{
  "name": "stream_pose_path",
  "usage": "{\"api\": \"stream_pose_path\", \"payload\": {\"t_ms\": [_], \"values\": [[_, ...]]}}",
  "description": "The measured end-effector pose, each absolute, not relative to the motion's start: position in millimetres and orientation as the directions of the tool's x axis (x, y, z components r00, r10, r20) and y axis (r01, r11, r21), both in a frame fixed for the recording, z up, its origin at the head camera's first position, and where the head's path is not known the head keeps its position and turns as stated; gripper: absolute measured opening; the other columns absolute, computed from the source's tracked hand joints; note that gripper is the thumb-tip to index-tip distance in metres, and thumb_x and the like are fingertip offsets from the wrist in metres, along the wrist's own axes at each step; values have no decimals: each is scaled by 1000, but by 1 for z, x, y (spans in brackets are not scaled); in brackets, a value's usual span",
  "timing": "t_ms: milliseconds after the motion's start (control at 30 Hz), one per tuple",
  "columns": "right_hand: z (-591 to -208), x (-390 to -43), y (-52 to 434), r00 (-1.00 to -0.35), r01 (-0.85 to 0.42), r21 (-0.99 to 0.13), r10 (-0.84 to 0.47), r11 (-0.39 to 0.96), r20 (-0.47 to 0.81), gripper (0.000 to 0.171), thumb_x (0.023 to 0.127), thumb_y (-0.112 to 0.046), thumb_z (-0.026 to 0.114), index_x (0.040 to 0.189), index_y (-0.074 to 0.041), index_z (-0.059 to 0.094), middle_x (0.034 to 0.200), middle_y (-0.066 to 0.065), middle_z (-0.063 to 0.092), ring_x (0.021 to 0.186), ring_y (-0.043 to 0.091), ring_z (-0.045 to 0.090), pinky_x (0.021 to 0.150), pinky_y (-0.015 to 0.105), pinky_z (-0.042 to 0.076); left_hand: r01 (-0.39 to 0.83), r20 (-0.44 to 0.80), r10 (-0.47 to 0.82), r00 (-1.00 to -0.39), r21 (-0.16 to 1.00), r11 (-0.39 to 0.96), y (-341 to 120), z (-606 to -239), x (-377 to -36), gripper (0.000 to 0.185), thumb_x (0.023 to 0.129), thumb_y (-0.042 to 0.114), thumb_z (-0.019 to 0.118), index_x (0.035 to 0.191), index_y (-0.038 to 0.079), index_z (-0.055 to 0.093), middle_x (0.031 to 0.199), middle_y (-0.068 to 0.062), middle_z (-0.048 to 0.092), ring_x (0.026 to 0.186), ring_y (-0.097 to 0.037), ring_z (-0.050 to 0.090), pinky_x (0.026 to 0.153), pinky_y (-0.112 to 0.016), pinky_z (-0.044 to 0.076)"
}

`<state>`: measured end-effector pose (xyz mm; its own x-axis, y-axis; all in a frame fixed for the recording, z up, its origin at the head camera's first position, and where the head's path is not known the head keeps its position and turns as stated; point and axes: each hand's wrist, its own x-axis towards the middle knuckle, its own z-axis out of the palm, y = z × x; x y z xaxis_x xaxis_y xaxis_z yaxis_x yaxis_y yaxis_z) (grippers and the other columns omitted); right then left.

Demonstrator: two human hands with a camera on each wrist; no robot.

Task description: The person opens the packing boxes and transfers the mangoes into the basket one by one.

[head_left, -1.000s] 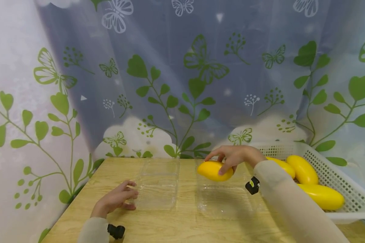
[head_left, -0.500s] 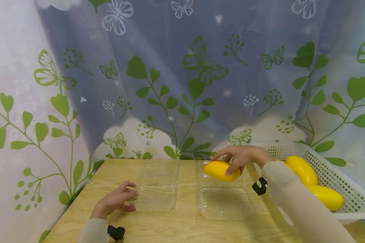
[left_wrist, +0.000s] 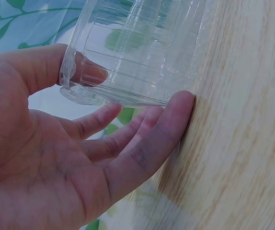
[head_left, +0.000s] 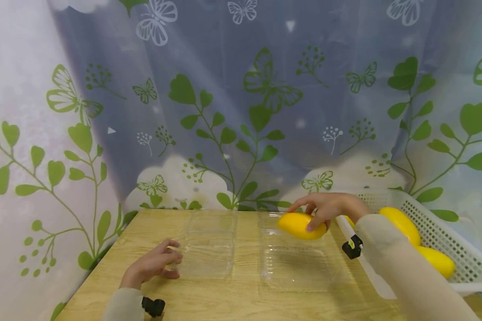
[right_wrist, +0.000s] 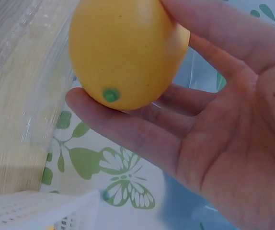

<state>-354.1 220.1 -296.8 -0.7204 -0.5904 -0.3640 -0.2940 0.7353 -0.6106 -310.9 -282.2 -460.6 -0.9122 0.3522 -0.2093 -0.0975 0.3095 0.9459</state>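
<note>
In the head view my right hand (head_left: 325, 211) holds a yellow mango (head_left: 299, 226) above a clear plastic container (head_left: 297, 269) at the middle right. The right wrist view shows the mango's green stem nub (right_wrist: 110, 94), with fingers underneath and the thumb over the side. My left hand (head_left: 154, 263) is at the left end of a second clear plastic container (head_left: 209, 261). In the left wrist view its thumb (left_wrist: 46, 67) hooks over the rim, and the fingers (left_wrist: 144, 155) touch the outside, so the wall sits between them.
A white perforated basket (head_left: 471, 267) stands at the right of the wooden table (head_left: 201, 303). More yellow mangoes (head_left: 401, 225) lie in it, partly hidden by my right forearm. A patterned curtain (head_left: 225, 111) hangs behind the table.
My right hand has shifted steadily to the right with the mango, toward the basket, staying at about the same height. My left hand has stayed at its container.
</note>
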Motion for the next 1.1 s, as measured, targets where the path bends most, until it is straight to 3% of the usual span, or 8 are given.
{"api": "stream_pose_path", "payload": {"t_ms": [633,1100], "values": [[-296,-350,247,-724,-256,-613,-568,748,-390,73,91,-12,78,155,-12,45,142,30,53,115,28,66,79,44,67,-113,-221,348,-911,946,305,-284,-462,-311,61,106,18,56,149,-7,21,134,-30,45,114,-28,59,86,-44,65],[-298,-347,268,-718,-218,-648,-570,730,-400,72,92,-13,76,156,-9,43,141,28,55,115,27,65,80,43,66,-114,-222,331,-917,942,316,-281,-459,-310,61,105,19,57,149,-7,23,134,-30,45,114,-28,59,85,-43,65]]}}
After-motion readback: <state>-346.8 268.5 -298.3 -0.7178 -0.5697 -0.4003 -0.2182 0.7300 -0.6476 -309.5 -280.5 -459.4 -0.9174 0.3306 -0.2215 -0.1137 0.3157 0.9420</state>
